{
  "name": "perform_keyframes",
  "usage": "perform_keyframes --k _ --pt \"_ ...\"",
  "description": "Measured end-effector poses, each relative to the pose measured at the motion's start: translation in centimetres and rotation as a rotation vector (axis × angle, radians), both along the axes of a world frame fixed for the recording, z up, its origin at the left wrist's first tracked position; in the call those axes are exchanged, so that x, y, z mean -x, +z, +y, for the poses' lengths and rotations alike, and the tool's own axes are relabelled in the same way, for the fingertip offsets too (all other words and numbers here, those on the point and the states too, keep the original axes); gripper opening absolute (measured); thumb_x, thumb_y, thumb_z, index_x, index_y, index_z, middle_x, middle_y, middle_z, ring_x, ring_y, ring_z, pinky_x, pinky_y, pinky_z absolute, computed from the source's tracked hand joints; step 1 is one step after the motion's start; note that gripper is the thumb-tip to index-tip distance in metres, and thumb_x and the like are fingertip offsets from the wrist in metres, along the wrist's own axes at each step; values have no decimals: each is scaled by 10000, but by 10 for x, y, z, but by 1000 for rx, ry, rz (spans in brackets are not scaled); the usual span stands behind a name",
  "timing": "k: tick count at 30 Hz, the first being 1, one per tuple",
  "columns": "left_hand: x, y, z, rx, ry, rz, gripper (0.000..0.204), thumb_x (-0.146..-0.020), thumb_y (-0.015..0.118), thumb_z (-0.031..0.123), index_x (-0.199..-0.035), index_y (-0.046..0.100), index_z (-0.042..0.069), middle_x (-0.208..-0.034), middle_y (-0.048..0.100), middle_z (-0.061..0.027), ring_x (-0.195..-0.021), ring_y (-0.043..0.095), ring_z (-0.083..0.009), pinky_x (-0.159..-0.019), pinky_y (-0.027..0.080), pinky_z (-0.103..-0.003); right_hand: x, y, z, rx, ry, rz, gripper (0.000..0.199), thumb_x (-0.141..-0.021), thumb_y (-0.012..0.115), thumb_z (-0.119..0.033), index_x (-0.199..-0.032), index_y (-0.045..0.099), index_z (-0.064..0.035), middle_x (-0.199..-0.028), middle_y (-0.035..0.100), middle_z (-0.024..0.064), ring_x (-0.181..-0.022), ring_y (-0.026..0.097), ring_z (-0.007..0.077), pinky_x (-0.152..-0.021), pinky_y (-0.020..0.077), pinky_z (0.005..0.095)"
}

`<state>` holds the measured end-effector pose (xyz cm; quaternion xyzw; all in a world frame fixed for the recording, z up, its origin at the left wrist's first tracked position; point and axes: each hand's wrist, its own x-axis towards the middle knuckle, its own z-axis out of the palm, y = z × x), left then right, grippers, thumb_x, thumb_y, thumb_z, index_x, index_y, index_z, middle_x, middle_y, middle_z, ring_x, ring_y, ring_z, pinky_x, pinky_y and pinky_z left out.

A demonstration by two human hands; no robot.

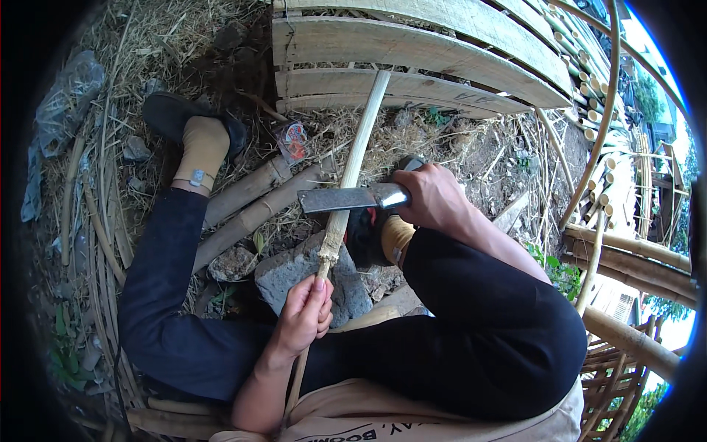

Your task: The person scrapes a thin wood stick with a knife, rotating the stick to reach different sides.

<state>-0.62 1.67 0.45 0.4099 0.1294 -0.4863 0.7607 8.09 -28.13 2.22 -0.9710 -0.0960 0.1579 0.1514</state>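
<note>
The bamboo strip [352,166] runs away from the gripping left hand [304,315]; the right hand [431,197] clasps a cleaver [353,198] crosswise over it.

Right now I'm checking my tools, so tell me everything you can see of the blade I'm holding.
The blade is a flat, broad, grey metal cleaver, dull and worn, with a shinier metal neck at the handle. The right hand grips the handle, holding it roughly level, pointing left. Its edge lies across the pale bamboo strip, which the left hand steadies above a grey stone.
</note>
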Motion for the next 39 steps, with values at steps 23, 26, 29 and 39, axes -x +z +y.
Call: perform_keyframes --k 23,26,29,39 --pt "11 15 -6 -394 -29 -408 327 -1091 453 211 -818 467 31 -545 440 -13 -469 437 -82 -446 332 -300 -42 9 -18 112 -182 -125 127 -648 667 -116 -753 671 -43 -691 649 220 -713 658 430 -702 538 503" --pt "18 18 -3 -420 -22 -434 332 -1088 456 202 -806 462 28 -532 445 -35 -454 456 -103 -444 335 -313 -40 8 -16 108 -154 -132 133 -648 675 -114 -766 687 -54 -695 656 214 -710 662 424 -700 540 499" --pt "13 17 -2 -415 -19 -431 336 -1090 450 207 -809 464 25 -530 445 -47 -445 466 -115 -444 339 -316 -52 5 -17 129 -127 -161 145 -653 690 -123 -789 711 -76 -699 667 194 -717 669 411 -701 542 491" --pt "21 15 4 -495 -41 -484 338 -1089 450 233 -823 482 28 -534 446 -55 -439 454 -138 -442 328 -323 -42 3 -6 133 -172 -154 192 -672 693 -139 -852 742 -91 -709 682 179 -695 682 387 -685 554 471"
